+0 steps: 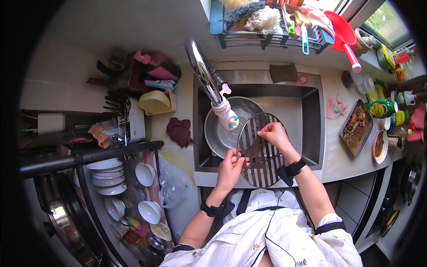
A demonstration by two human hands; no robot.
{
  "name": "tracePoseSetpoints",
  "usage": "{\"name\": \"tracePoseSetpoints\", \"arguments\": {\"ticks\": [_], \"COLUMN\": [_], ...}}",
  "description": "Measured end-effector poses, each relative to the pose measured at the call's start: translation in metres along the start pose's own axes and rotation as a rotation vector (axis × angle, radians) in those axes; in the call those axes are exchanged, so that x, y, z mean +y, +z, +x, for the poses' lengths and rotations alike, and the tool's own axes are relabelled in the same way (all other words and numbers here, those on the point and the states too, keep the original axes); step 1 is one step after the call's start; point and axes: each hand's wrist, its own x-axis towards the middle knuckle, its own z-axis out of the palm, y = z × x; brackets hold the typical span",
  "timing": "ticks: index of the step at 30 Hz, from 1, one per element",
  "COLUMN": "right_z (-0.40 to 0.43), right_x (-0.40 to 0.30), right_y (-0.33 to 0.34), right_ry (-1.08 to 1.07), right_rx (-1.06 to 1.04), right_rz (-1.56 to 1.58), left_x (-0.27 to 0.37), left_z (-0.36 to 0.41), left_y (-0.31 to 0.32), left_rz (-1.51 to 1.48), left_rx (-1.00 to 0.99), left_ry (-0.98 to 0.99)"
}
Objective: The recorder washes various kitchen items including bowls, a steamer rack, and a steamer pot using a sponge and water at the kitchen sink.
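A round slatted rack (258,163), with dark brown bars and a thin metal rim, is tilted over the front of the sink. My left hand (231,166) grips its left edge, fingers curled at the rim. On the upper right part, my right hand (276,133) pinches one of the bars between thumb and fingers. Behind the rack, a round stainless steel basin (213,133) sits in the left side of the sink (312,126); the rack hides part of it. The chrome faucet (200,63) arches over the basin, with a pink and white spout attachment (227,116) on its end.
A brown cloth (180,131) and a cream plastic container (158,101) lie left of the sink. To the right are a pink and white cloth (336,108) and a metal tray of food scraps (357,128). A dish rack with white bowls (149,212) stands at lower left.
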Motion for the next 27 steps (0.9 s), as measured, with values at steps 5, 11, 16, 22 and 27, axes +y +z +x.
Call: {"name": "tracePoseSetpoints", "arguments": {"ticks": [5,11,16,22,27], "right_z": [0.003,0.007,0.014,0.047,0.134], "right_x": [-0.003,0.006,0.054,0.041,0.022], "right_y": [0.014,0.012,-0.027,-0.075,-0.096], "right_ry": [0.023,-0.087,-0.053,-0.198,-0.635], "right_rx": [0.091,0.245,0.37,0.395,0.572], "right_rz": [-0.063,-0.103,-0.328,-0.74,-0.885], "left_x": [-0.013,-0.031,-0.065,-0.107,-0.125], "left_z": [0.007,0.026,0.05,0.087,0.107], "left_y": [-0.006,-0.059,-0.093,-0.093,-0.084], "left_rz": [0.027,-0.078,-0.013,0.32,0.313], "left_rx": [0.022,0.209,0.345,0.442,0.404], "left_ry": [0.035,-0.006,-0.034,-0.095,-0.303]}}
